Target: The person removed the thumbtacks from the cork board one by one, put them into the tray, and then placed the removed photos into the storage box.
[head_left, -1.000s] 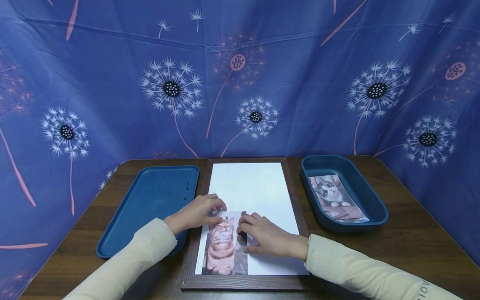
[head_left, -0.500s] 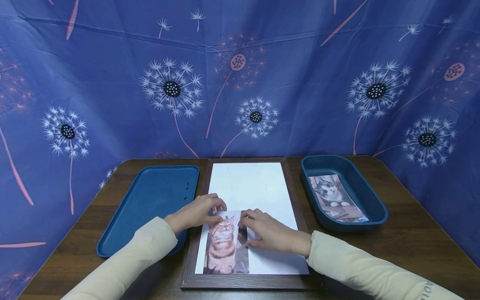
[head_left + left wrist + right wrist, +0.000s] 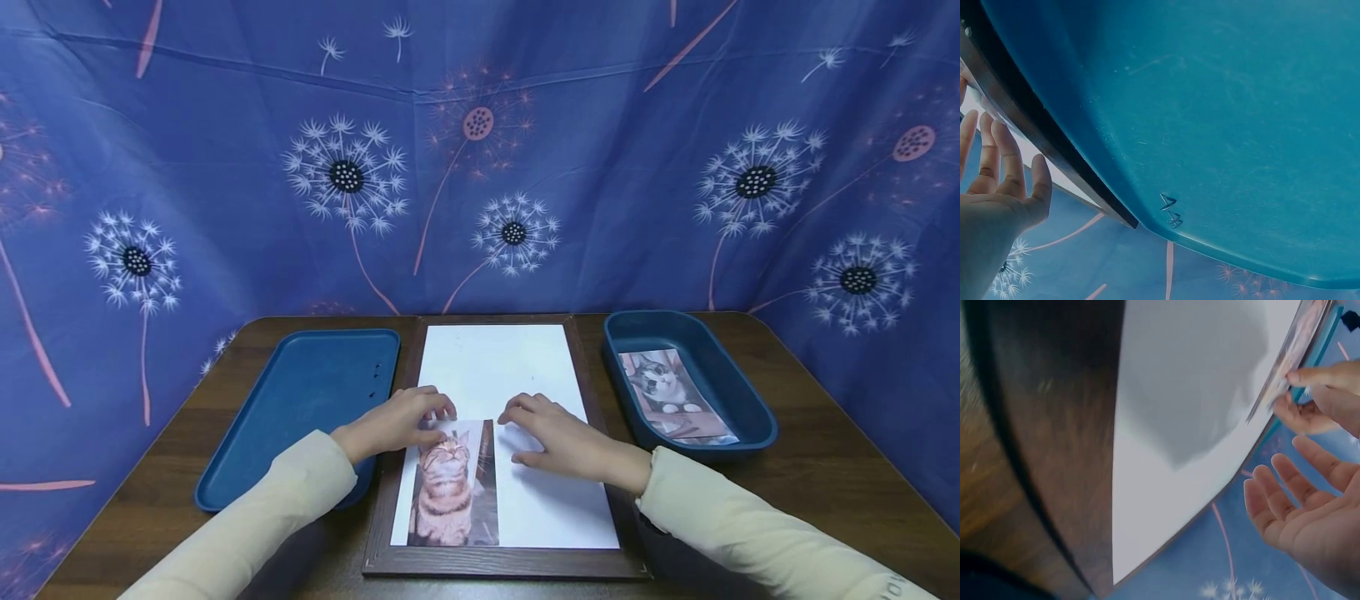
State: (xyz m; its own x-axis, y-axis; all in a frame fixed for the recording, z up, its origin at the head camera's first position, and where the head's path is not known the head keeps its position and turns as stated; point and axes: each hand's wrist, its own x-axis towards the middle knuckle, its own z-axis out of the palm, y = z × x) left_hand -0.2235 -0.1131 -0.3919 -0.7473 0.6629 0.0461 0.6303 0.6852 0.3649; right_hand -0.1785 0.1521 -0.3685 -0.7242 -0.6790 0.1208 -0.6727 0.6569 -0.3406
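A photo print of an orange cat (image 3: 442, 504) lies in the near left corner of a white board (image 3: 487, 358) with a dark brown frame (image 3: 502, 563). My left hand (image 3: 393, 423) is over the photo's far left corner, its thumb touching the print and the fingers loosely bent. To the right of the photo, my right hand (image 3: 558, 442) is held just above the white surface, holding nothing. Its fingers are spread and relaxed, as the palm (image 3: 1322, 531) in the right wrist view also shows.
Left of the board lies a flat blue tray (image 3: 300, 400) with small metal pieces (image 3: 1169, 206) near one edge. On the right stands a deeper blue bin (image 3: 731, 387) holding a grey-and-white cat photo (image 3: 667, 392) on top of other prints. Behind the table (image 3: 817, 450) hangs a dandelion-patterned cloth (image 3: 600, 167).
My right hand has come off the cat photo's right edge and moved right and slightly away from me. The photo has shifted very slightly right. My left hand has stayed at its corner.
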